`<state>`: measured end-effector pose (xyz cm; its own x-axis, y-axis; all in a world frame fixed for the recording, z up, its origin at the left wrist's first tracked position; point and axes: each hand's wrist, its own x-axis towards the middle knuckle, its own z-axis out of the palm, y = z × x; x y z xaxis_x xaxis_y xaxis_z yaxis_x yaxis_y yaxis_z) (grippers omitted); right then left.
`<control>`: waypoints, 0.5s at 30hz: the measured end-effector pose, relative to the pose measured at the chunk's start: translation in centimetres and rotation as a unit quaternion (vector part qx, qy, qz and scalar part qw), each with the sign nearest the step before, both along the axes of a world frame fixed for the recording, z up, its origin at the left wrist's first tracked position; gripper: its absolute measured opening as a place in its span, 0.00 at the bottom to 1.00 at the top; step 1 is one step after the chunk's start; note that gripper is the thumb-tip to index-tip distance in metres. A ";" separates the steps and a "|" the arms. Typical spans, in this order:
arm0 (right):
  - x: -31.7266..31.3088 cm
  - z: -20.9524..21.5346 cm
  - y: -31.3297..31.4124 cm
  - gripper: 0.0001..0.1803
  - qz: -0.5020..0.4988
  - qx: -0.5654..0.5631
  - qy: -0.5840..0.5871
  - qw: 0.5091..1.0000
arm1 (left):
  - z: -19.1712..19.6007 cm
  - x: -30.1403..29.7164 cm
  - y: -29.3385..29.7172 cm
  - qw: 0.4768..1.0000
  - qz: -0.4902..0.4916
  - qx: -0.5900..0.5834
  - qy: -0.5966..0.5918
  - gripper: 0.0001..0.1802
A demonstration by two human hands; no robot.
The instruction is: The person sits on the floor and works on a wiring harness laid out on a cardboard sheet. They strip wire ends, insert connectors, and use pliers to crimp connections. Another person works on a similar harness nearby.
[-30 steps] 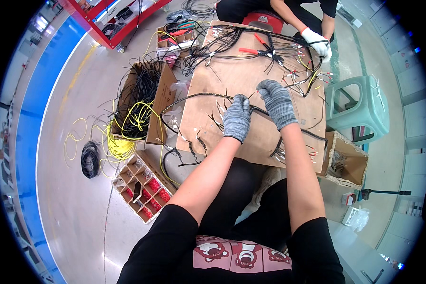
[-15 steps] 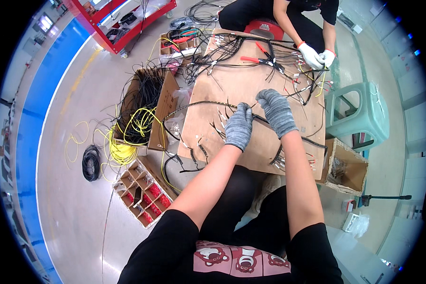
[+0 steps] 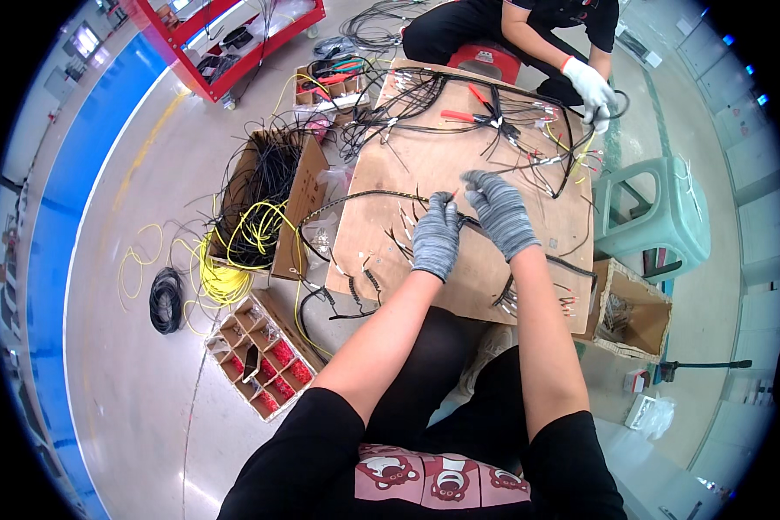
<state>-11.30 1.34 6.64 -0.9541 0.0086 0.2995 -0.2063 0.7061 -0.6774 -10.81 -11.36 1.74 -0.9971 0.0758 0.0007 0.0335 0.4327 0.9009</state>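
On the wooden board [image 3: 381,286] lies a black wire harness [image 3: 381,189] with several short branches. My left hand [image 3: 437,236], in a grey knit glove, is closed in a pinch on a thin wire with a reddish tip [image 3: 456,196], over the harness. Just right of it is my right hand [image 3: 499,213], gloved alike, its fingers loosely apart above the harness; nothing shows clearly between them. Farther up the board, red-handled pliers [image 3: 470,114] rest among more black wires.
Opposite, a co-worker's white-gloved hand [image 3: 591,88] holds black cable. Left of the board stand a cardboard box of wires [image 3: 299,204], a yellow wire coil [image 3: 225,279] and a divided parts box [image 3: 264,360]. A green stool [image 3: 667,204] and an open carton [image 3: 637,303] stand right.
My right fingers have loosened and moved slightly down and left. My left hand stays nearly in place. The co-worker's hand has lifted, now with a loop of black cable.
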 end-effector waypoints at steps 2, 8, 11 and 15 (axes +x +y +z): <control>0.3 0.7 -0.4 0.11 -0.041 -0.083 -0.028 0.995 | -0.8 0.0 -0.4 0.999 0.022 0.041 -0.007 0.16; 1.8 -0.5 -0.6 0.08 -0.026 -0.108 -0.094 0.989 | -2.3 0.1 -0.7 0.991 0.066 0.113 0.041 0.17; 2.5 -0.2 -2.6 0.07 0.014 -0.141 -0.154 0.978 | -2.5 0.1 -0.3 0.935 0.071 0.344 -0.057 0.16; 3.0 -0.3 -3.4 0.10 0.032 -0.066 -0.177 0.982 | -2.0 0.3 -0.2 0.814 0.093 0.553 -0.153 0.15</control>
<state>-8.34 -2.02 6.36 -0.9980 -0.0379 -0.0504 0.0176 0.6012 -0.7989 -10.47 -11.52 -0.29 -0.9575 0.0452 -0.2848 -0.2392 -0.6760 0.6970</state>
